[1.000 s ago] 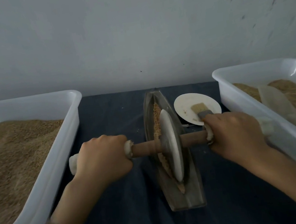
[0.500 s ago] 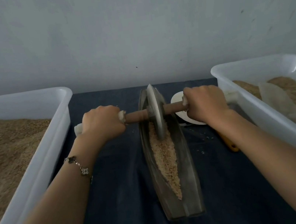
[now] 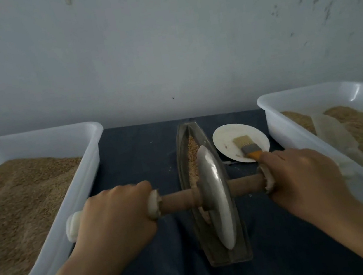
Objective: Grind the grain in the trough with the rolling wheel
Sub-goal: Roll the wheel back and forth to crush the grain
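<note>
left hand point(image 3: 114, 215): fingers curled round the axle's point(image 3: 178, 201) padded left end.
right hand point(image 3: 301, 180): wrapped round the right end.
rolling wheel point(image 3: 215, 197): standing in the trough point(image 3: 182, 158), near end.
grain point(image 3: 192, 157): heaped at the far end.
risk: uneven push may tilt the wheel off its groove, scattering grain on the cloth point(image 3: 136, 158).
risk: the right hand could knock the brush point(image 3: 247, 147) on the plate point(image 3: 226, 138).

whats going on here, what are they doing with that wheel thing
A person is grinding grain in a narrow boat-shaped trough on a dark cloth. The left hand and right hand each grip one end of the wooden axle of the rolling wheel, which sits in the near half of the trough. Grain shows in the far half. A white tub of grain stands on each side, and a brush lies on a small plate beside the trough.
</note>
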`<state>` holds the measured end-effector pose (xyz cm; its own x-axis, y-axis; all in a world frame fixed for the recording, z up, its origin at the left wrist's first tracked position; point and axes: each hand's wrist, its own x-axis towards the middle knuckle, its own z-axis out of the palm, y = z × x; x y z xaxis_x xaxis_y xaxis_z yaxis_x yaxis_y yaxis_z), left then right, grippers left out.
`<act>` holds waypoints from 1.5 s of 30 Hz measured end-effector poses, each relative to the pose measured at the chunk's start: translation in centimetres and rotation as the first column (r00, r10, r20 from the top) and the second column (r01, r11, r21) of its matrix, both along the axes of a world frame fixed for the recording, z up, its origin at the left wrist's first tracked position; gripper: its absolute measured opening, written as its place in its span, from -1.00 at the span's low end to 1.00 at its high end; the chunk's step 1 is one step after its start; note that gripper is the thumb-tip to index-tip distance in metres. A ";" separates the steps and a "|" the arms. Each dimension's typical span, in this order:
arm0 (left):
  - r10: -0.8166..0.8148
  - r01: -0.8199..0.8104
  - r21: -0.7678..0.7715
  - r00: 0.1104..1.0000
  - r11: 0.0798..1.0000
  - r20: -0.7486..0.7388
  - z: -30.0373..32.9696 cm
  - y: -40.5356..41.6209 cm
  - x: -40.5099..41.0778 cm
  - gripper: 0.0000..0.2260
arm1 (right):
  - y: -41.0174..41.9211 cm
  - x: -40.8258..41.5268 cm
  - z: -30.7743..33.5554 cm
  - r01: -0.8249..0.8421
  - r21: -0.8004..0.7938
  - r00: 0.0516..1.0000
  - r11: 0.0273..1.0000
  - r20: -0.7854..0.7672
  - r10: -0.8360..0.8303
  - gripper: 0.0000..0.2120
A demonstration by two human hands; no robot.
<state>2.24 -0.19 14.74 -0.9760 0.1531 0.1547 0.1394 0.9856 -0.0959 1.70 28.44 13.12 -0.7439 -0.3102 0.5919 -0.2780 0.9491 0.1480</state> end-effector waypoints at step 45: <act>-0.008 0.024 0.094 0.987 0.995 -0.160 -3.2 0.7 -6.0 -0.84 | -0.4 -5.8 -1.1 0.140 0.160 0.944 0.977 0.277 -0.180 -0.79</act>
